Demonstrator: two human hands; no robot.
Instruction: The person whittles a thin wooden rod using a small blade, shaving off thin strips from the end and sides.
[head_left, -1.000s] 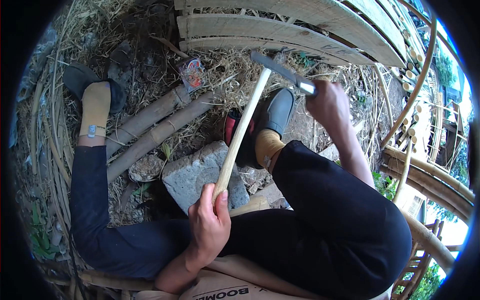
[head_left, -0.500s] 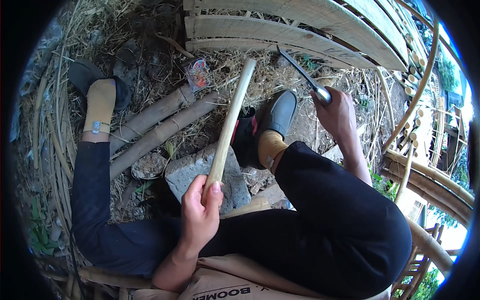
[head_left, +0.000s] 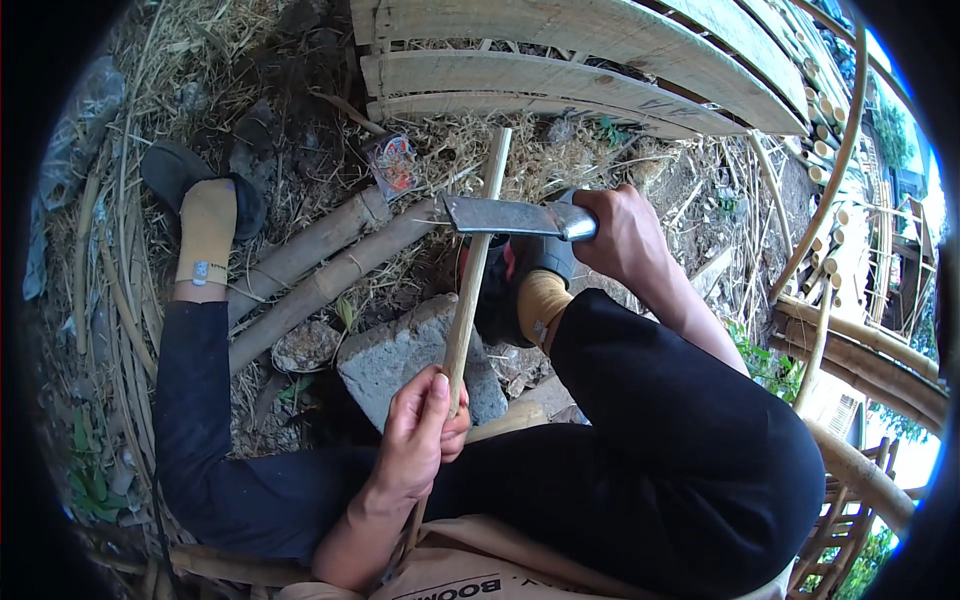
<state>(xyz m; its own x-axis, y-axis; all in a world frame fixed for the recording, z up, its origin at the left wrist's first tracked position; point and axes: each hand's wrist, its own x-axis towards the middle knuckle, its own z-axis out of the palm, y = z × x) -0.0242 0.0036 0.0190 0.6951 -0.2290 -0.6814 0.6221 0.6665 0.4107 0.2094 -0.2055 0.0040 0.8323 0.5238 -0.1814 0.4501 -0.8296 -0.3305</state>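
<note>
My left hand [head_left: 415, 435] is closed around a pale bamboo stick [head_left: 468, 310], with the thumb lying along it. The stick slants up and away from me, and its lower end runs past my wrist toward my lap. My right hand [head_left: 625, 235] grips a machete [head_left: 510, 217] by its handle, which the fingers mostly hide. The broad grey blade points left and crosses over the upper part of the stick. From this angle I cannot tell whether blade and stick touch. Below the stick lies a rough grey stone block [head_left: 405, 355].
Two thick bamboo poles [head_left: 335, 268] lie on straw-covered ground between my shod feet. A wooden slatted pallet [head_left: 560, 75] stands at the far side. A small colourful packet [head_left: 392, 165] lies near the poles. Cut bamboo [head_left: 825, 125] is stacked at the right. My bent right knee rises nearby.
The machete has swung left and down from beside the pallet and now lies across the stick. My left hand has shifted slightly right, and more of the stick shows below it.
</note>
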